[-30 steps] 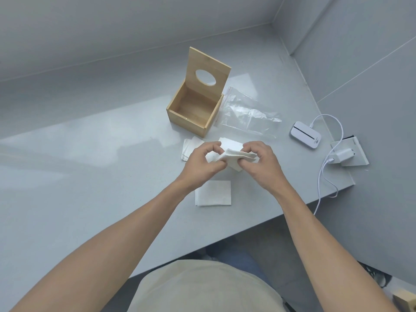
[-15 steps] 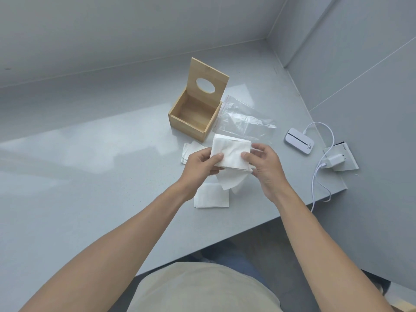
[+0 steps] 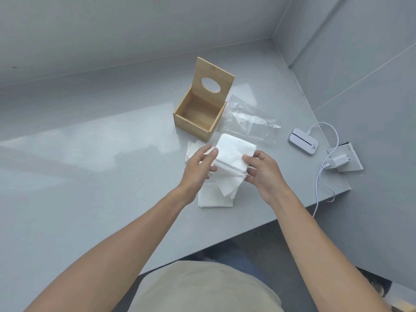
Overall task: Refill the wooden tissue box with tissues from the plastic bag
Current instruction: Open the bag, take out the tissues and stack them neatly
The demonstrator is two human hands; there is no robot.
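Here, tissues (image 3: 231,154) beside open box (image 3: 198,118).

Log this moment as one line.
hands: left hand and right hand hold tissue stack | wooden tissue box: open, empty | plastic bag: flat

Setting: plain indoor room, type uncertain; possibly an office or test space. Evidence: a smooth grey surface (image 3: 90,176) fills the frame centre and left, bounded by bare grey walls (image 3: 360,64) at upper right. At right, a small white rectangular device (image 3: 303,141) connects by white cable (image 3: 324,176) to a white plug adapter (image 3: 340,159).
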